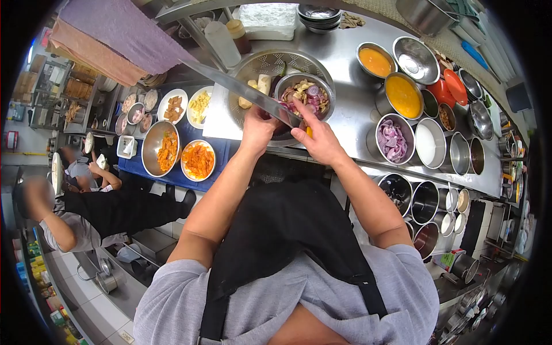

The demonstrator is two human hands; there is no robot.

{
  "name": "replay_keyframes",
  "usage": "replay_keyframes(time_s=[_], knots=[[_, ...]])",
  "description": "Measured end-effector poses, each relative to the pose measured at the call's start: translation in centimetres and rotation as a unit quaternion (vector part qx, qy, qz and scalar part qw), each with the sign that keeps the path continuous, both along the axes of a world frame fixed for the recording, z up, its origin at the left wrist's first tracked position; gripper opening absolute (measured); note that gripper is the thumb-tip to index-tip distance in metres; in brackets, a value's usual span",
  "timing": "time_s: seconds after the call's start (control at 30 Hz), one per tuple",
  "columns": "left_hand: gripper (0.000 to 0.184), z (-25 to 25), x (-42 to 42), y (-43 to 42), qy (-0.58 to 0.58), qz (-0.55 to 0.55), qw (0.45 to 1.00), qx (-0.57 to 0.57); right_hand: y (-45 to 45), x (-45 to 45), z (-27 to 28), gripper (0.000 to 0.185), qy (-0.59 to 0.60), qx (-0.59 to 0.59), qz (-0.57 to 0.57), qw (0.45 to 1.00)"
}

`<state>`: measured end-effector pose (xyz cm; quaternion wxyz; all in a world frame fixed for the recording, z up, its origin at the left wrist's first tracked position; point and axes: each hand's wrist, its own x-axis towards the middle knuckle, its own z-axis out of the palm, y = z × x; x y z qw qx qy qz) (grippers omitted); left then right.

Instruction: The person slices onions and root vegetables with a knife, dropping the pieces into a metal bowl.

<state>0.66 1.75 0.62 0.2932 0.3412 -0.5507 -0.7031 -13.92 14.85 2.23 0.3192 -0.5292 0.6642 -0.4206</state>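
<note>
1. Grip, right hand (321,141): fingers wrapped about the handle end of a long, broad-bladed knife (241,88); thumb at the wide end of the blade, index finger stretched out beside it. A small yellow-orange patch shows at the grip.
2. Grip, left hand (257,129): bent inward just under the middle of the blade, fingers partly hidden. Whether it pinches anything cannot be told.
3. Knife position: blade slants up and leftward from the right hand, its point beside a hanging lilac cloth (118,37). It crosses in front of a large perforated colander (313,61).
4. Colander contents: pale peeled pieces (264,84) on the left and a smaller steel bowl (303,75) on the right, which holds cut purple onion (313,94) among pale pieces.
5. Left of the colander: a white board (220,118); beyond it, a blue surface (133,165) bearing dishes of chopped food, two of them filled with orange pieces (198,161).
6. Right, on the steel counter (351,123): two containers of orange-yellow liquid (403,95), one of sliced purple onion (392,140), one with white contents (429,142).
7. Far left: a person in a dark apron (109,210), well apart from the knife.
</note>
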Motion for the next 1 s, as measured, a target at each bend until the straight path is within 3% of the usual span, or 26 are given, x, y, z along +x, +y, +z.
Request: replay_keyframes(time_s=[0.3, 0.43, 0.53, 0.57, 0.63, 0.67, 0.7, 0.77, 0.8, 0.87, 1.0], knots=[[0.033, 0.3, -0.1, 0.4, 0.023, 0.008, 1.0, -0.01, -0.2, -0.2, -1.3, 0.055, -0.002, -0.06, -0.004, 0.998], [0.046, -0.4, 0.7, -0.2, 0.049, -0.047, 0.998, -0.003, -1.2, -2.0, -3.7, 0.053, -0.047, -0.087, -0.003, 0.995], [0.053, -0.6, 1.6, -0.7, 0.087, -0.101, 0.991, 0.014, -1.6, -4.1, -4.6, 0.053, -0.122, -0.036, -0.043, 0.991], [0.056, -0.7, 1.9, -0.8, 0.089, -0.125, 0.988, 0.009, -1.5, -4.6, -4.9, 0.053, -0.122, -0.036, -0.043, 0.991], [0.053, -0.9, 2.2, -1.0, 0.112, -0.136, 0.984, 0.022, -1.5, -4.9, -4.2, 0.054, -0.014, -0.052, -0.079, 0.995], [0.051, -1.0, 2.3, -1.0, 0.134, -0.147, 0.979, 0.035, -1.0, -4.9, -3.9, 0.055, -0.063, 0.026, -0.107, 0.992], [0.051, -0.6, 2.3, -0.8, 0.135, -0.148, 0.979, 0.035, -0.8, -4.8, -3.7, 0.055, -0.063, 0.026, -0.108, 0.992], [0.046, 0.2, 2.3, -0.4, 0.189, -0.097, 0.965, 0.153, -0.7, -4.7, -3.5, 0.054, -0.067, 0.115, -0.094, 0.987], [0.046, 0.5, 2.2, -0.4, 0.189, -0.098, 0.965, 0.153, -0.6, -4.6, -3.5, 0.054, -0.068, 0.145, -0.089, 0.983], [0.045, 0.8, 2.0, -0.6, 0.194, -0.079, 0.949, 0.237, -0.3, -4.0, -3.9, 0.058, -0.009, 0.069, -0.054, 0.996], [0.053, -0.4, 3.0, -2.3, 0.216, -0.061, 0.935, 0.275, 0.0, -4.0, -5.2, 0.055, -0.014, 0.016, -0.086, 0.996]])
